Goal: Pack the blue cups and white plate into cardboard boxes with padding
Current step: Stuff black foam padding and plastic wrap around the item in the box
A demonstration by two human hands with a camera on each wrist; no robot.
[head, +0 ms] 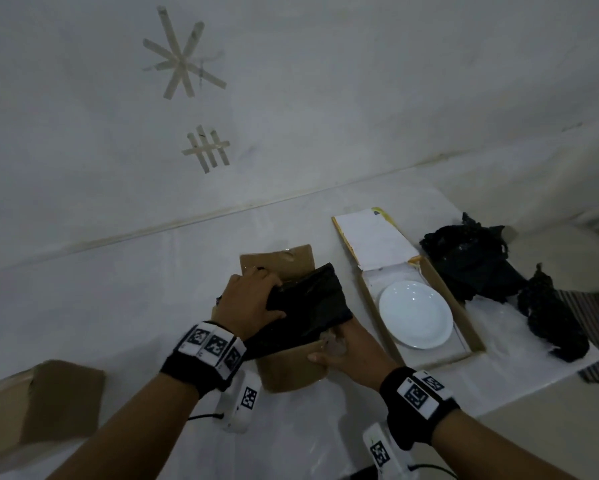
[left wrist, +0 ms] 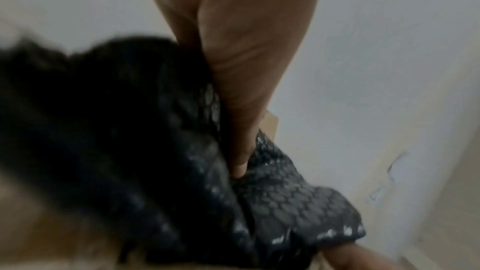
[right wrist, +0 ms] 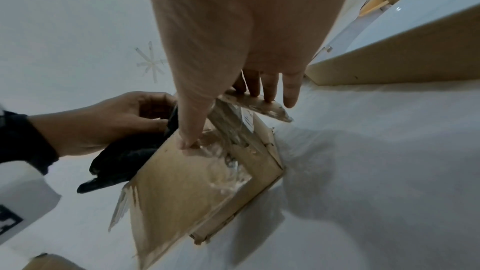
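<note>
Both wrists come first in the head view. Left hand (head: 248, 299) grips black bubble wrap (head: 312, 303) over a small cardboard box (head: 291, 372) near the desk's (head: 118, 289) front edge. Right hand (head: 346, 351) pinches that box's flap. Just right, a white plate (head: 416, 315) lies in a flat box (head: 464, 310).

Left wrist view: fingers (left wrist: 241, 151) dig into the wrap (left wrist: 285, 202).

Right wrist view: thumb (right wrist: 191, 130) and fingers pinch the box (right wrist: 182, 188).

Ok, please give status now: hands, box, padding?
Left hand grips black bubble wrap over small cardboard box. Right hand holds box flap. White plate boxed.
</note>
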